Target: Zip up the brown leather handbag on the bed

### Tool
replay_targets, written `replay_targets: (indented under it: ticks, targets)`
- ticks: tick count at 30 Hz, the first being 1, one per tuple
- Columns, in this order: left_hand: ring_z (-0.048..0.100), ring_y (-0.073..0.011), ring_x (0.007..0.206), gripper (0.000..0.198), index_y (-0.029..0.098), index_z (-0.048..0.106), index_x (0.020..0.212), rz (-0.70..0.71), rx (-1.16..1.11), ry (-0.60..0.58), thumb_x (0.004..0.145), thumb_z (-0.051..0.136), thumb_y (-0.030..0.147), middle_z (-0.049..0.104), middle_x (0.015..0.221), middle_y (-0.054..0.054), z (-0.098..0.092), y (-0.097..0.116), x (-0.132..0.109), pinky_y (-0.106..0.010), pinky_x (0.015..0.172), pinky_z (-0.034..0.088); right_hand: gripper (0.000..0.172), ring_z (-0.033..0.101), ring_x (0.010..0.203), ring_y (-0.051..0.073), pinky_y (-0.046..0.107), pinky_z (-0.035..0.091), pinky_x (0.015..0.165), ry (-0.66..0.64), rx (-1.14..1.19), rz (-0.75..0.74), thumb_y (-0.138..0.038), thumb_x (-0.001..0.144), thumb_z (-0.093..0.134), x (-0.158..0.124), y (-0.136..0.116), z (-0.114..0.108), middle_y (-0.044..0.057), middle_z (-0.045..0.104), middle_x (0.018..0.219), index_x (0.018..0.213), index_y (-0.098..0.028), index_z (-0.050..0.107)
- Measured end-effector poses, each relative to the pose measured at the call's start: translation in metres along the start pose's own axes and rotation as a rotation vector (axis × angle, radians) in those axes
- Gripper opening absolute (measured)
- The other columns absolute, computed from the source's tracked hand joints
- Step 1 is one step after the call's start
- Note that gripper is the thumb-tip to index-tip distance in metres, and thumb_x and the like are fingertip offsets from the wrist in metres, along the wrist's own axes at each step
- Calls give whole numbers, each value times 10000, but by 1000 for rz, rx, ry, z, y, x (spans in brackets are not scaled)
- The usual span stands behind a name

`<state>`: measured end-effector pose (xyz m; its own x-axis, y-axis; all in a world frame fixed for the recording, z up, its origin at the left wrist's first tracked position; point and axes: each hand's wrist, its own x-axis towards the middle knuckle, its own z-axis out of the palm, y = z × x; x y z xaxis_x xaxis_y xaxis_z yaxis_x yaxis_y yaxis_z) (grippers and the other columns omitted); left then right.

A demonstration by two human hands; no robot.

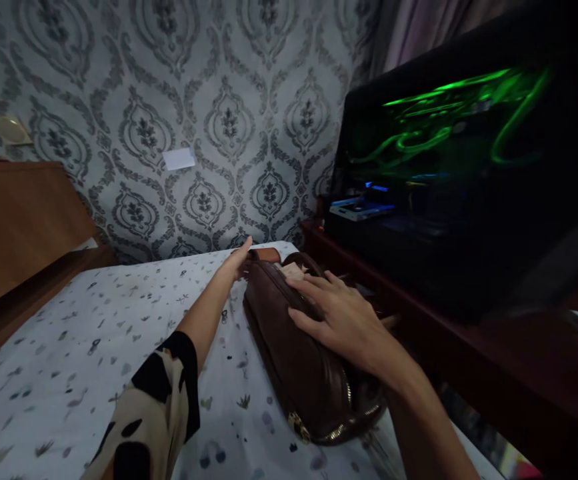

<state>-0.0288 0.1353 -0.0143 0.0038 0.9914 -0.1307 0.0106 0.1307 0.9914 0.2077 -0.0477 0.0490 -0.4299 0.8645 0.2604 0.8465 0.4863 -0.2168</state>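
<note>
A dark brown leather handbag (289, 340) with gold-coloured zips lies on its side on the bed, in the middle of the view. At its far end is my left hand (239, 261), thumb pointing up and the other fingers curled round the bag, mostly hidden. Close by that hand sits a tan-orange strap or flap (267, 254). My right hand (341, 320) rests over the bag's upper side with its fingers stretched and apart. Just beyond those fingertips, a pale, crumpled paper-like piece (293, 270) shows at the opening. The inside of the bag is hidden.
A white sheet (133, 320) with small printed plants covers the bed. On the right, a dark red wooden desk (449, 347) carries a large black screen or glass-fronted case (433, 173) with green glowing lines. A brown wooden headboard-like panel (19, 227) stands left, before a patterned wall (229, 153).
</note>
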Motion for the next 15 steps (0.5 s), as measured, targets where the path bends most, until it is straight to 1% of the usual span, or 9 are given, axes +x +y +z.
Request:
replay_targets:
  ticks: [2,4,6,9,11,13,15]
  targets:
    - [674,-201,927,435,132,649,1101,-22,-23,-2,961,575,537,695,1010,-85,11,8,8,-383,843,564,530,378,1430,453,638,382,1110,0,8,11,-441,917,555,-1,-1,0,75,545,1491,1417,-266,586]
    - [664,-195,971,349,141,625,1186,-19,-45,10,981,594,422,662,1143,-87,20,16,13,-397,856,578,529,384,1426,449,644,373,1111,15,12,5,-439,916,561,-2,-1,0,76,534,1501,1416,-267,586]
    - [657,-207,1012,339,149,611,1226,10,-69,33,977,610,379,644,1197,-92,25,22,14,-404,867,584,525,401,1413,446,647,379,1101,23,9,-2,-436,920,558,-2,-2,-1,79,538,1496,1416,-267,585]
    - [661,-215,1033,361,148,592,1267,106,-113,57,973,620,354,638,1227,-103,31,29,6,-418,875,587,524,432,1392,430,622,401,1087,-2,-2,16,-433,925,561,-2,-5,-5,82,554,1478,1420,-265,581]
    - [677,-207,1033,407,177,577,1305,187,-140,56,926,675,287,669,1223,-88,33,32,-4,-393,894,583,526,433,1392,420,598,407,1091,-18,-6,34,-429,925,570,-3,-7,-8,82,555,1477,1423,-259,582]
    - [697,-194,1023,556,230,558,1348,257,-154,43,823,731,174,715,1191,-52,35,34,-14,-342,910,575,528,416,1406,420,586,405,1098,-21,-4,36,-427,927,573,-3,-8,-9,82,549,1484,1427,-254,580]
    - [716,-195,993,704,257,541,1379,295,-149,27,723,731,91,745,1149,-31,36,37,-22,-308,891,575,529,401,1416,428,591,395,1103,-13,-2,26,-426,931,571,-3,-7,-9,87,544,1488,1431,-251,579]
